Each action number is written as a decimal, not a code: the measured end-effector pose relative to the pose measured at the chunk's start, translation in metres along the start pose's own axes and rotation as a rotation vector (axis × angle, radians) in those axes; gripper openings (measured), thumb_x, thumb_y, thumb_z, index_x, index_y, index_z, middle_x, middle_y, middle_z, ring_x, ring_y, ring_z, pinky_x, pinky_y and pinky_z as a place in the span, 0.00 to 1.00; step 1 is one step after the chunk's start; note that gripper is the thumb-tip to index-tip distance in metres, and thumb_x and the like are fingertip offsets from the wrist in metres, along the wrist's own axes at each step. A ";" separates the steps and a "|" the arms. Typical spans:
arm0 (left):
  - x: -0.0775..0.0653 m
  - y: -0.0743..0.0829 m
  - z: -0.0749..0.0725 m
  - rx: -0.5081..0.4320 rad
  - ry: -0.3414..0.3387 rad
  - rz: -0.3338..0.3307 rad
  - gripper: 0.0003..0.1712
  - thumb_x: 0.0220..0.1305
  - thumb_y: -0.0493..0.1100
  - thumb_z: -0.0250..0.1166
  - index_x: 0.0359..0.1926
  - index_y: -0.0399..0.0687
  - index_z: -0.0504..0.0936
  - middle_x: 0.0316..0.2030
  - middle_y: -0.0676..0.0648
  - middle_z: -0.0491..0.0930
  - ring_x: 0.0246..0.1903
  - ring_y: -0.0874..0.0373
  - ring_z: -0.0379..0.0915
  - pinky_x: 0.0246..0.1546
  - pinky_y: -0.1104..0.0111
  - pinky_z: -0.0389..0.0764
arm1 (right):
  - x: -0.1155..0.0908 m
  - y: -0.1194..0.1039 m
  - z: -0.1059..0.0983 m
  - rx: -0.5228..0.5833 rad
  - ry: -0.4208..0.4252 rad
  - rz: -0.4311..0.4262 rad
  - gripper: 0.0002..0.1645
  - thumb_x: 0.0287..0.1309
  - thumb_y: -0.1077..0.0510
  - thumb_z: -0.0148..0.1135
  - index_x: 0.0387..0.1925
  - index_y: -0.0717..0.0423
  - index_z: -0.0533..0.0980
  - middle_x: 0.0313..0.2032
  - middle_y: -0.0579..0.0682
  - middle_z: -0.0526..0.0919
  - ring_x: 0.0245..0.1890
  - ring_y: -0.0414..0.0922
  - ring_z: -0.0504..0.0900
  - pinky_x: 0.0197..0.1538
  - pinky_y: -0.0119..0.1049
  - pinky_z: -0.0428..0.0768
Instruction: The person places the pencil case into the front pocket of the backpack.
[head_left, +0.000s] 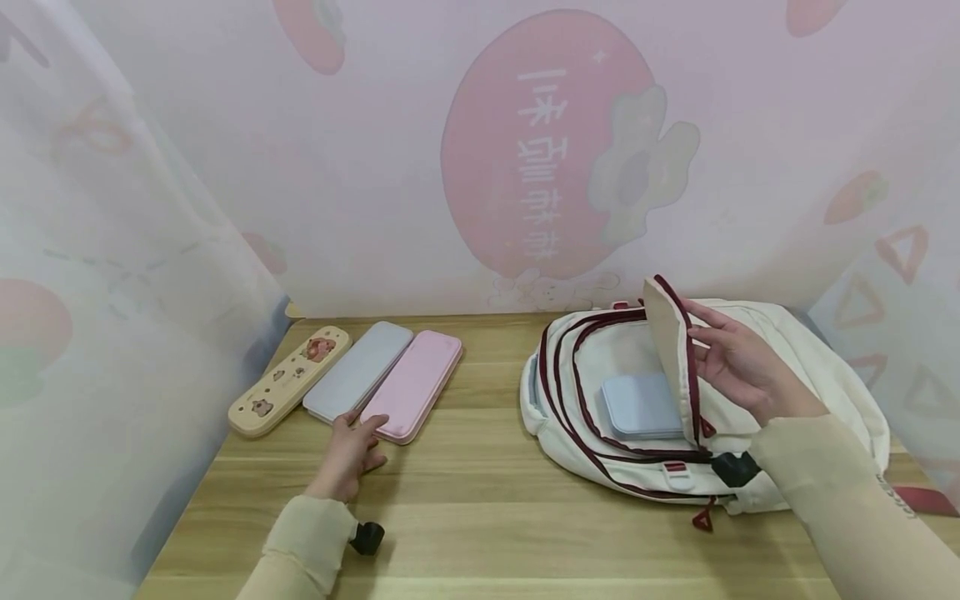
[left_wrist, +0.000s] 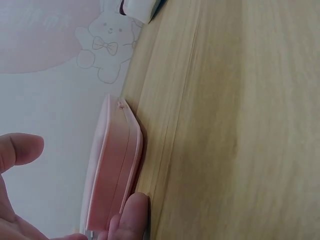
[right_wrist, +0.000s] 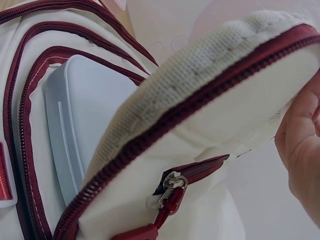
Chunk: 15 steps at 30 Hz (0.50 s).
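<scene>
At the near end of a pink pencil case (head_left: 416, 385), my left hand (head_left: 347, 454) has its fingertips at the case's edge. In the left wrist view the thumb stands apart from the pink case, while other fingers lie along its lower side. My right hand (head_left: 738, 367) holds up the red-zippered front flap (head_left: 670, 350) of a white backpack (head_left: 810, 358), fingers on the flap's edge. Inside the unzipped pocket lies a light blue case (right_wrist: 102, 95), partly covered by the flap.
Left of the pink case, a grey-blue case (head_left: 360, 371) and a cream case with bear pictures (head_left: 288, 382) lie side by side on the wooden table (head_left: 480, 533). A printed curtain (head_left: 375, 183) hangs behind. Zipper pulls (head_left: 703, 521) and a buckle (head_left: 677, 475) sit along the backpack's near side.
</scene>
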<state>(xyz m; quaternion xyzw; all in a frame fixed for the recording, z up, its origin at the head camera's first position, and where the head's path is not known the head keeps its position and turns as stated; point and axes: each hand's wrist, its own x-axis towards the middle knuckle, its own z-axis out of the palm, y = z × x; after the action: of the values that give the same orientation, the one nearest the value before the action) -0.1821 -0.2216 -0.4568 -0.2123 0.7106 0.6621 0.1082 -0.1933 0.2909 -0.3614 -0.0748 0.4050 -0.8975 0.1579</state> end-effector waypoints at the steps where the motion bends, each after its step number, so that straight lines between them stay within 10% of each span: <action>1: 0.001 0.000 0.000 0.018 0.005 -0.003 0.53 0.75 0.46 0.61 0.80 0.36 0.32 0.61 0.31 0.57 0.33 0.58 0.70 0.29 0.72 0.83 | 0.000 0.000 -0.001 0.001 -0.002 -0.001 0.26 0.80 0.71 0.37 0.59 0.54 0.81 0.52 0.54 0.86 0.44 0.49 0.87 0.46 0.38 0.85; 8: 0.011 0.000 0.003 0.237 0.018 0.076 0.55 0.71 0.47 0.66 0.79 0.28 0.40 0.66 0.25 0.57 0.20 0.61 0.68 0.25 0.70 0.78 | -0.001 -0.001 -0.005 0.030 -0.018 -0.022 0.27 0.80 0.72 0.36 0.59 0.57 0.81 0.52 0.55 0.85 0.44 0.50 0.87 0.46 0.38 0.85; 11: 0.016 -0.003 0.005 0.360 0.054 0.135 0.54 0.66 0.46 0.70 0.77 0.25 0.46 0.70 0.22 0.53 0.43 0.47 0.74 0.45 0.60 0.80 | 0.000 -0.001 -0.006 0.040 -0.034 -0.022 0.27 0.80 0.72 0.35 0.60 0.57 0.80 0.53 0.55 0.85 0.45 0.50 0.87 0.46 0.38 0.85; 15: 0.020 -0.007 0.007 0.484 0.085 0.179 0.56 0.62 0.46 0.73 0.75 0.20 0.50 0.71 0.18 0.45 0.70 0.30 0.46 0.70 0.44 0.59 | 0.000 -0.001 -0.006 0.046 -0.036 -0.026 0.27 0.80 0.71 0.36 0.60 0.58 0.80 0.53 0.55 0.85 0.44 0.50 0.87 0.46 0.38 0.85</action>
<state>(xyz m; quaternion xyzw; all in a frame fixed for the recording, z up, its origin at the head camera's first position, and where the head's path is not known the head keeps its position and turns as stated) -0.1974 -0.2176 -0.4726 -0.1443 0.8682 0.4700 0.0670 -0.1956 0.2958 -0.3645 -0.0924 0.3804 -0.9070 0.1553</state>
